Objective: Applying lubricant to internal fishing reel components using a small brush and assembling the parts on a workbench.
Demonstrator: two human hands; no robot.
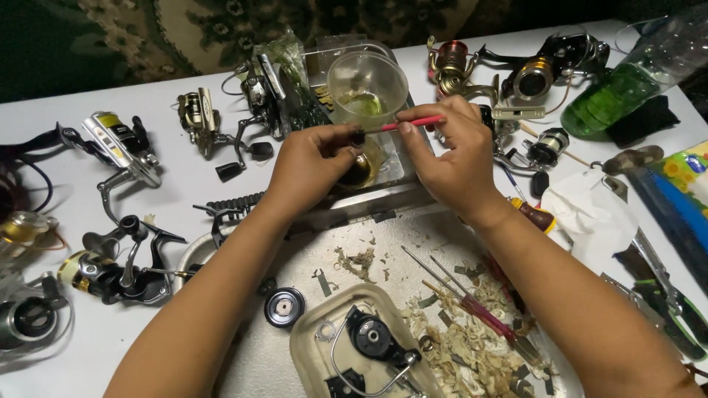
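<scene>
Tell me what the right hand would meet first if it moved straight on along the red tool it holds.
Probably the left hand: the red tool in the right hand points left, its dark tip already at the left fingertips.

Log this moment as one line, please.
left hand: holds small brass part | right hand: holds red-handled brush, tip at part | over metal tray | plastic cup behind

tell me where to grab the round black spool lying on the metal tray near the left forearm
Take the round black spool by its outer rim, coming straight down from above. It lies flat with its circular face up and apart from the cream tray beside it, so opposite sides of the rim look open for a pinch. The left forearm passes close above, so approaching from the near side seems easier.
</scene>
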